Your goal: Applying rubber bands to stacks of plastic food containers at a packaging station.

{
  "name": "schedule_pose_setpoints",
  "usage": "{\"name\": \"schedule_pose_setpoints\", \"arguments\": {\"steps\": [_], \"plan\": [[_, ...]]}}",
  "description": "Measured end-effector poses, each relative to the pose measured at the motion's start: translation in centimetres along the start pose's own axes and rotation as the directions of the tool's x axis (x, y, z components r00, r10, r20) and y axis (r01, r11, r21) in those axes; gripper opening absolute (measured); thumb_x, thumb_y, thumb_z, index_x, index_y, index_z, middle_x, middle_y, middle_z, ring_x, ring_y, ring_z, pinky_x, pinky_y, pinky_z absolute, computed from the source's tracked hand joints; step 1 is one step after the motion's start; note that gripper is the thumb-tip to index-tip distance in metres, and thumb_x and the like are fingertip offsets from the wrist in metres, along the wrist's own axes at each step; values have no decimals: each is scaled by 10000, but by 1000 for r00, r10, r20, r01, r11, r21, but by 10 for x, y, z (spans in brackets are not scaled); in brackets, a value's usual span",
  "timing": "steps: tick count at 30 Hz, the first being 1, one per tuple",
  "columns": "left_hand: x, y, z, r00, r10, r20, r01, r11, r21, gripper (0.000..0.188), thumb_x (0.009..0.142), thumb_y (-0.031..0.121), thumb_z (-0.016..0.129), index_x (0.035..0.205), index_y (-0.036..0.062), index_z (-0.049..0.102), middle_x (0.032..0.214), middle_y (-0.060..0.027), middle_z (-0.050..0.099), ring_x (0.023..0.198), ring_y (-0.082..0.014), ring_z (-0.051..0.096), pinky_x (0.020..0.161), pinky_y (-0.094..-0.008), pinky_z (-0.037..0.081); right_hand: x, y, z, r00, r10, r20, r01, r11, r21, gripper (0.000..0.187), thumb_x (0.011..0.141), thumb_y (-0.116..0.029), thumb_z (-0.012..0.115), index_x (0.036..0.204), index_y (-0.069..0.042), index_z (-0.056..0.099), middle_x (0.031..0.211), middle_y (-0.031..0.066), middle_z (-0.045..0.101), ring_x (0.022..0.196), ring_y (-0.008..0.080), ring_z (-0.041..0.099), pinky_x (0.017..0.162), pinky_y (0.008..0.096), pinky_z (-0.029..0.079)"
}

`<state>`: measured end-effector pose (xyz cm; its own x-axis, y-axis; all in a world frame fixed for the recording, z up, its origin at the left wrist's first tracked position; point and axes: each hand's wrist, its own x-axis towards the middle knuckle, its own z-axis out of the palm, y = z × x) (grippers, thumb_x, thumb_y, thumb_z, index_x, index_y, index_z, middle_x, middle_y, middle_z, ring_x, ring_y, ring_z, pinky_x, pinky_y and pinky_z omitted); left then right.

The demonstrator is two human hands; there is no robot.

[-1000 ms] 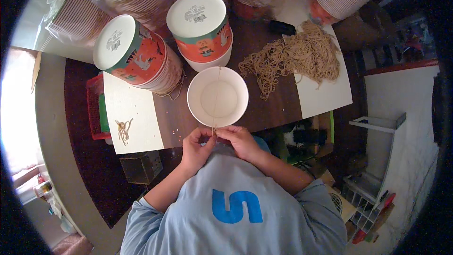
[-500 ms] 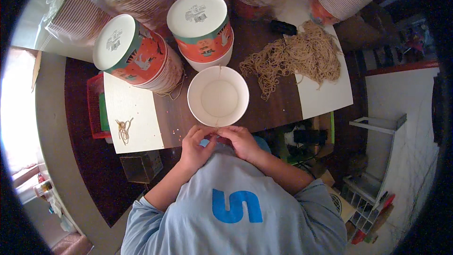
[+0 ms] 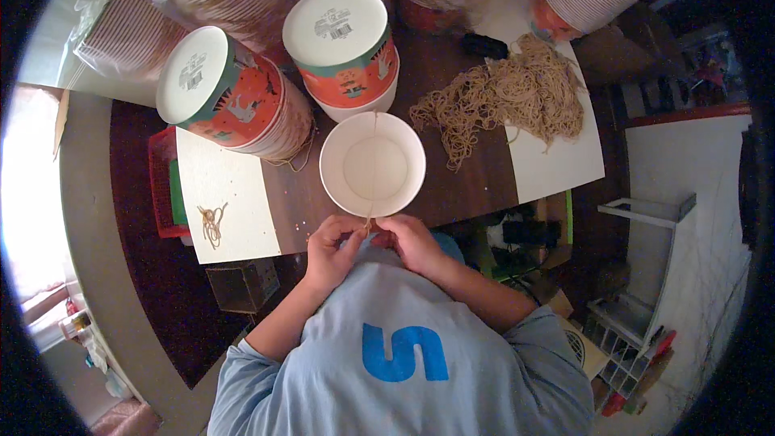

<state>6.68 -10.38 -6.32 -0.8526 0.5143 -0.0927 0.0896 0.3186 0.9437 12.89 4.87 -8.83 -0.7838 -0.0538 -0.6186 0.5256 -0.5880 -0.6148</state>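
A white paper bucket [image 3: 332,164] stands mouth up at the table's near edge. Thin brown twine [image 3: 373,165] runs across its opening from the far rim to the near one. At the near rim my left hand [image 3: 333,252] pinches the twine end between thumb and fingers. Close beside it, my right hand [image 3: 413,247] also has its fingertips closed at the twine, just outside the rim. The exact hold of the fingertips is small and partly hidden.
Upturned orange-and-green buckets stand in a left stack [image 3: 242,113] and a middle stack [image 3: 347,73]. A heap of tangled twine [image 3: 533,97] lies at right, a few short strands [image 3: 212,224] at left. Plastic-wrapped bucket stacks [image 3: 218,0] line the back.
The twine now shows as a line across the bucket's opening. My right fingertips have shifted slightly away from the left ones. The bucket has hardly moved.
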Motion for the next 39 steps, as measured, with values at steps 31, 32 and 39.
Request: {"name": "schedule_pose_setpoints", "arguments": {"steps": [31,32,39], "plan": [[-2,-9,1,957,-278,82,280,816,-505,103,917,106,521,938,7,536,894,-22,587,856,-89,556,823,-246,453,12,10,-4,851,-504,-150,267,660,-703,241,814,-169,610,977,8,592,854,203,634,749,334,626,671,401,495],[-2,-10,1,957,-277,81,279,817,-505,103,917,106,521,938,7,536,894,-22,587,856,-89,556,823,-246,453,11,8,-3,837,-523,-161,275,655,-703,237,803,-159,617,968,8,592,857,209,630,750,346,621,664,407,495],[-2,-3,-4,968,-247,46,234,823,-518,38,884,53,547,899,19,552,890,-17,587,845,-96,556,794,-251,461,-20,-16,4,770,-636,41,339,355,-871,181,749,-141,664,890,-42,611,854,117,627,745,294,612,671,377,482]]}}
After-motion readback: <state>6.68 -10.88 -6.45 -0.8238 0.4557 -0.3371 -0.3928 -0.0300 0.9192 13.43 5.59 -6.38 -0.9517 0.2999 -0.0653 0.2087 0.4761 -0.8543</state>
